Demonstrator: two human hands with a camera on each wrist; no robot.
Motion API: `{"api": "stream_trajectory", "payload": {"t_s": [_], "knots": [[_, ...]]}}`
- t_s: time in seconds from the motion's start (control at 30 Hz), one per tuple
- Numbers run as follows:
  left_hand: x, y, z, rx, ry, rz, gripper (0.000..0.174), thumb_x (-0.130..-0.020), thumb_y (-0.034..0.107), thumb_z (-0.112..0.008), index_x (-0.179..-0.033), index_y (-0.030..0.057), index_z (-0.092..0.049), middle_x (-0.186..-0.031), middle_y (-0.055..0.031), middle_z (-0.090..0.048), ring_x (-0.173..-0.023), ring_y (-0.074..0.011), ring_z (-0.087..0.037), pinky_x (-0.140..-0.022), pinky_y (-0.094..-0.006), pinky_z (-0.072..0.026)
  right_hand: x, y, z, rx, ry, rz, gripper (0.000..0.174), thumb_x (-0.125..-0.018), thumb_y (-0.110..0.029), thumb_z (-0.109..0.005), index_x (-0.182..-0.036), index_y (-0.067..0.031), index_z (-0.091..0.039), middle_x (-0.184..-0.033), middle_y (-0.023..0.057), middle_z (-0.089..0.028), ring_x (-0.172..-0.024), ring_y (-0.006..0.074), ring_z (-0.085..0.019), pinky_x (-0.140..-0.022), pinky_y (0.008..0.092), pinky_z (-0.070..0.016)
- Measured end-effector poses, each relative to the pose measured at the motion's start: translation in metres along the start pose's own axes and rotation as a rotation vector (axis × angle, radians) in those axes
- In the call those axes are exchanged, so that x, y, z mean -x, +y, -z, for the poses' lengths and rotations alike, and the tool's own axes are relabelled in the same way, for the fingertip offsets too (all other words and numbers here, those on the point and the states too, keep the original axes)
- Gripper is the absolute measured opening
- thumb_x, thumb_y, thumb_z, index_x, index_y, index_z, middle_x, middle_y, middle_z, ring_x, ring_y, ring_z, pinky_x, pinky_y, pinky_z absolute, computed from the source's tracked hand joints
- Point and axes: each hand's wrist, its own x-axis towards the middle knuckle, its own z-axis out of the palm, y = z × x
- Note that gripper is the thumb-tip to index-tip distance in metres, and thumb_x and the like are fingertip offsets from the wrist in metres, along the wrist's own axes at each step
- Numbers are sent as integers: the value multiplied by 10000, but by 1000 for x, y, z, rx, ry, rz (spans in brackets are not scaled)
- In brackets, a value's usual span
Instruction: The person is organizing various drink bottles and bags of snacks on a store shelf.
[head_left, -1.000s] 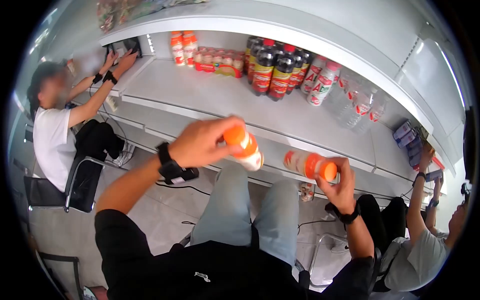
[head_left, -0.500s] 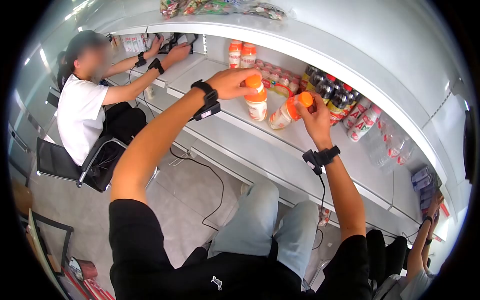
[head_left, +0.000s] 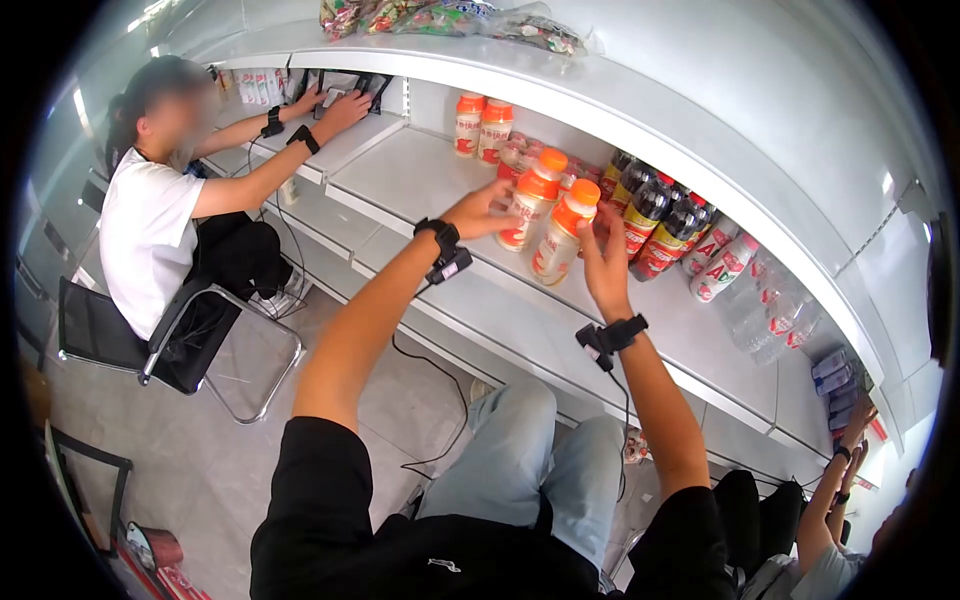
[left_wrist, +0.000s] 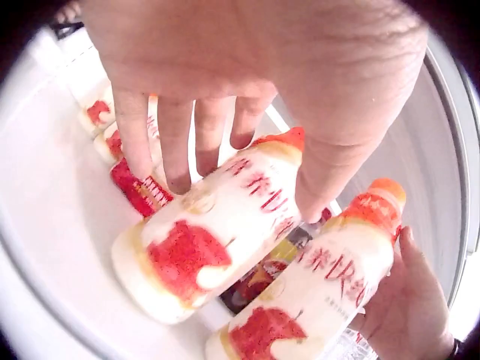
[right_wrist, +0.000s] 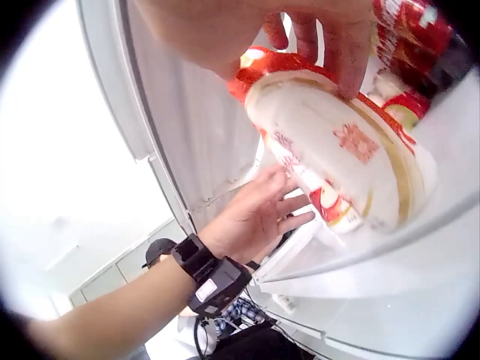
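Note:
Two white milk-drink bottles with orange caps and red apple labels stand side by side on the shelf [head_left: 385,170]. My left hand [head_left: 478,212] is spread beside the left bottle [head_left: 527,212]; in the left wrist view its straight fingers [left_wrist: 174,142] extend past the bottle, with the thumb near the cap end. My right hand [head_left: 606,262] is at the neck of the right bottle [head_left: 556,245], its fingers extended. From the right wrist view, the thumb and fingers [right_wrist: 349,64] lie on either side of that bottle's orange upper part.
Behind stand two more orange-capped bottles [head_left: 482,135] and a pack of small bottles [head_left: 515,158]. Dark cola-like bottles [head_left: 650,205], white bottles [head_left: 725,270] and clear bottles [head_left: 770,320] line the shelf rightward. An upper shelf [head_left: 640,110] overhangs. A seated person [head_left: 150,220] works at left.
Both hands have carried the two bottles from above my lap forward to the shelf, where they now stand upright. The left hand's fingers have spread from its bottle, and the right hand's grip has loosened.

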Motion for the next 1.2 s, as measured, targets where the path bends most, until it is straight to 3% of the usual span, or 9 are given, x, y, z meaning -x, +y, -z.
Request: {"api": "stream_trajectory", "payload": {"t_s": [0.03,0.17,0.27,0.37,0.6,0.7,0.9,1.0,1.2], "knots": [[1,-13,-8,17,-11,6,796,-837,329,-747,-1459,58,-329,-1401,-116,-478,-1259,-233,-504,-1008,-360,-428,4,7,1,58,-52,-14,675,-853,-275,-739,-1367,8,-406,-1257,180,-518,-1083,256,-560,-922,362,-467],[-3,-54,-37,265,-1,-35,747,-849,271,-741,-1446,48,-350,-1370,-89,-505,-1242,-206,-510,-1006,-341,-428,25,24,-12,377,-127,112,828,-748,-281,-826,-1385,-7,-373,-1254,177,-525,-1156,262,-516,-940,392,-461],[-4,-59,-46,359,49,-75,714,-860,238,-731,-1445,53,-366,-1362,-83,-512,-1234,-196,-510,-1010,-342,-426,19,18,-8,489,-193,-50,812,-744,-245,-828,-1379,-19,-376,-1270,173,-527,-1174,273,-522,-963,405,-458],[-3,-58,-48,223,96,-65,700,-868,242,-724,-1441,43,-376,-1356,-94,-515,-1222,-197,-516,-1011,-347,-430,9,28,-2,124,-209,-172,757,-778,-197,-802,-1382,-29,-377,-1288,164,-534,-1211,278,-516,-1008,417,-443],[-10,-57,-49,142,121,35,698,-856,246,-730,-1422,37,-379,-1354,-118,-512,-1215,-234,-522,-1034,-367,-420,-5,46,10,-121,-437,-298,633,-856,-167,-734,-1378,-33,-404,-1323,146,-541,-1252,250,-495,-1072,403,-384],[1,-54,-35,183,20,27,710,-855,220,-722,-1429,36,-346,-1360,-118,-504,-1222,-246,-519,-1037,-381,-421,3,44,10,-71,-372,-294,619,-869,-182,-723,-1375,-22,-404,-1308,150,-554,-1238,244,-514,-1029,394,-426],[17,-62,-34,126,68,-17,693,-858,147,-688,-1436,23,-327,-1374,-120,-494,-1251,-247,-508,-1070,-387,-393,2,61,4,79,-313,-195,636,-848,-147,-737,-1371,-10,-402,-1274,156,-576,-1198,242,-560,-936,366,-512],[13,-67,-36,109,100,-34,674,-867,151,-678,-1435,18,-340,-1377,-121,-498,-1275,-249,-493,-1076,-381,-385,1,58,-1,81,-320,-215,626,-830,-118,-744,-1356,-10,-423,-1256,146,-589,-1186,239,-569,-949,370,-510],[1,-70,-27,115,88,-29,651,-888,184,-664,-1437,14,-358,-1367,-123,-518,-1296,-236,-479,-1077,-370,-382,-6,69,-12,248,-320,-59,621,-803,-149,-765,-1320,4,-458,-1181,170,-640,-1102,253,-622,-920,363,-515]]}}
